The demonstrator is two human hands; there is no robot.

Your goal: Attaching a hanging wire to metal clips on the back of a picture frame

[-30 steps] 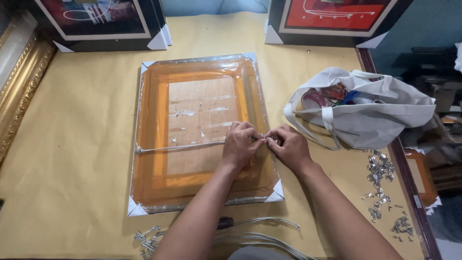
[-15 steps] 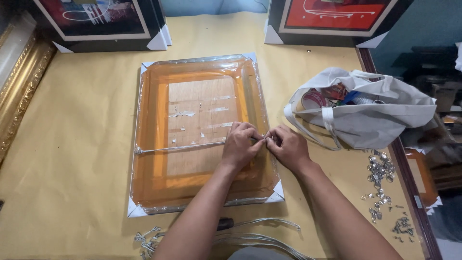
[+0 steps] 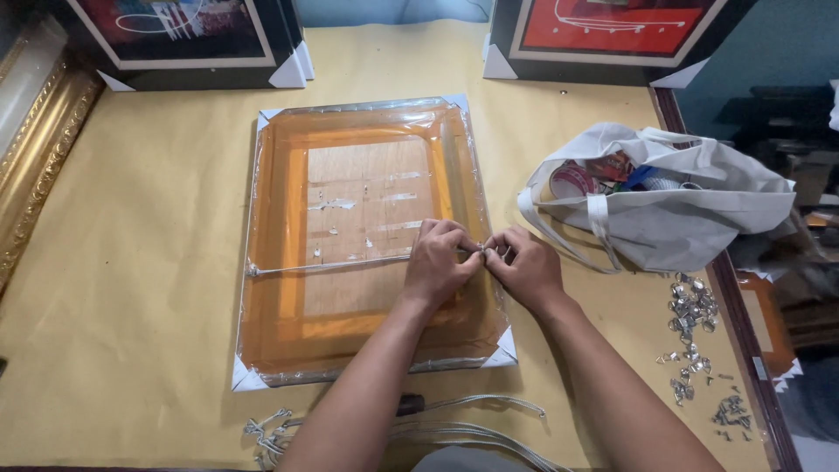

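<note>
An orange picture frame wrapped in clear plastic lies face down on the paper-covered table, with white corner guards. A thin hanging wire runs across its back from the left rail to the right. My left hand and my right hand meet at the frame's right rail, fingertips pinched together on the wire's end and a small metal fitting there. The fitting itself is mostly hidden by my fingers.
A white cloth bag of supplies lies to the right. Several small metal hangers are scattered near the table's right edge. Coils of wire lie by the near edge. Framed pictures stand at the back, and a gilt frame is on the left.
Both hands stay pinched at the same spot on the frame's right rail; only slight finger movement shows.
</note>
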